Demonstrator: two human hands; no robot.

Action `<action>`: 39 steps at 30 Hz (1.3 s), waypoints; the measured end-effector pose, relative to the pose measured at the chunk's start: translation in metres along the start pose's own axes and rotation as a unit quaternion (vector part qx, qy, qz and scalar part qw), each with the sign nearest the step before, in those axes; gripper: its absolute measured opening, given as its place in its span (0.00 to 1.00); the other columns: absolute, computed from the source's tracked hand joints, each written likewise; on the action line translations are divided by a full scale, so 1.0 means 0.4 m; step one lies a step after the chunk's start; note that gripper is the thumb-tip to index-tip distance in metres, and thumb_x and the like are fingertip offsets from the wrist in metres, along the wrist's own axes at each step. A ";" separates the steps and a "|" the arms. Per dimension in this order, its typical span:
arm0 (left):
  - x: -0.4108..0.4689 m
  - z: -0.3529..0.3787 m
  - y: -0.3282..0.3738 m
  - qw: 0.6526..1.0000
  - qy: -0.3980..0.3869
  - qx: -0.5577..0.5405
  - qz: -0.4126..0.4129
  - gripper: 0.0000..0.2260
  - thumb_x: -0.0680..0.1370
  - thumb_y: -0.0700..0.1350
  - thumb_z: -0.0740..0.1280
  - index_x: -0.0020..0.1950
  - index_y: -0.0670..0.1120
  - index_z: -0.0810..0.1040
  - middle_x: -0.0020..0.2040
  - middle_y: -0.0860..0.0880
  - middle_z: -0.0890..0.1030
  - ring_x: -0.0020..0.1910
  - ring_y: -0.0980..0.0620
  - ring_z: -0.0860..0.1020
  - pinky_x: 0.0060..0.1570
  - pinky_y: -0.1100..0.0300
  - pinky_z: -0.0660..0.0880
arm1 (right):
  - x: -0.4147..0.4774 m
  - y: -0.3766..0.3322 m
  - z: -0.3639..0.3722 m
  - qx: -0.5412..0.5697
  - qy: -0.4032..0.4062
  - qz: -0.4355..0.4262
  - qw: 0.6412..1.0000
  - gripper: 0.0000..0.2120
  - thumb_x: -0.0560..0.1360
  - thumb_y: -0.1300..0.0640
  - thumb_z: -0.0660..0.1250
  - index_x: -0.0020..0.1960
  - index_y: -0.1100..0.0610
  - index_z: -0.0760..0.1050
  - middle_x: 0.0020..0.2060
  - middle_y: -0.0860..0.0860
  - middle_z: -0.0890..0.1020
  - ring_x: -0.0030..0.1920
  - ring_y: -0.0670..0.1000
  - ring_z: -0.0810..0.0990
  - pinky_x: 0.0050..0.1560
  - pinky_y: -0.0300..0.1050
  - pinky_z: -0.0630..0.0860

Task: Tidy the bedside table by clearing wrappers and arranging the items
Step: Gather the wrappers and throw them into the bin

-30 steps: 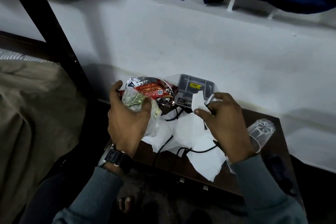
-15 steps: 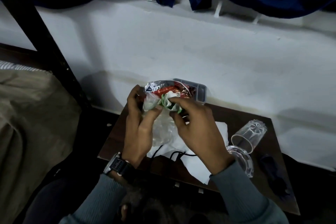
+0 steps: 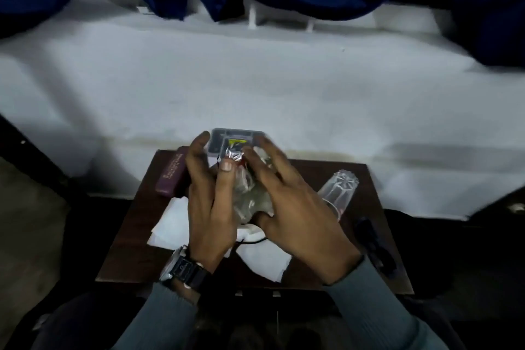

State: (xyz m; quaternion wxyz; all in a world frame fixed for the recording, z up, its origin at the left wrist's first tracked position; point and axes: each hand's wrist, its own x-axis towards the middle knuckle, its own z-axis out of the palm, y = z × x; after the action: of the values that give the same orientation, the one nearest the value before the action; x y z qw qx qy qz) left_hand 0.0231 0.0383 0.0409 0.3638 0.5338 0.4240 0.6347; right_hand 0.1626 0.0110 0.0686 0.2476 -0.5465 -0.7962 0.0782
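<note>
Over the middle of the dark wooden bedside table [image 3: 127, 247], both hands press a bundle of wrappers [image 3: 247, 196] between them: clear crinkled plastic with a bit of red and silver foil at its top. My left hand [image 3: 207, 202] grips the bundle from the left, thumb up against the foil. My right hand [image 3: 295, 216] lies against its right side with fingers spread and fairly straight. White paper sheets [image 3: 170, 224] lie under the hands, with a black cable [image 3: 250, 241] running across them.
A grey plastic box [image 3: 227, 136] with a yellow label stands at the table's back edge by the white wall. A purple case [image 3: 172, 173] lies back left. A clear glass [image 3: 339, 187] lies on its side at the right, a dark object [image 3: 372, 239] beyond it.
The hands have come together around the wrappers and squeezed them into a tighter bundle. The view has shifted left and nearer, and the purple case is now in sight.
</note>
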 end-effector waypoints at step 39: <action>-0.343 0.599 -0.187 0.601 -0.587 0.476 0.260 0.28 0.74 0.68 0.63 0.66 0.53 0.83 0.67 0.51 0.82 0.69 0.42 0.78 0.78 0.36 0.53 | -0.593 0.936 0.022 -0.072 -0.026 0.425 0.902 0.28 0.73 0.58 0.67 0.72 0.43 0.73 0.62 0.52 0.81 0.60 0.61 0.74 0.48 0.53 0.78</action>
State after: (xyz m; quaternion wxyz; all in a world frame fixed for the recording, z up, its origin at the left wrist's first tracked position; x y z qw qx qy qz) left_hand 0.2828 -0.0232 -0.0619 0.0484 0.9768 0.2050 -0.0394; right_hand 0.5361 -0.0572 -0.1604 0.1304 -0.8470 -0.4979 0.1329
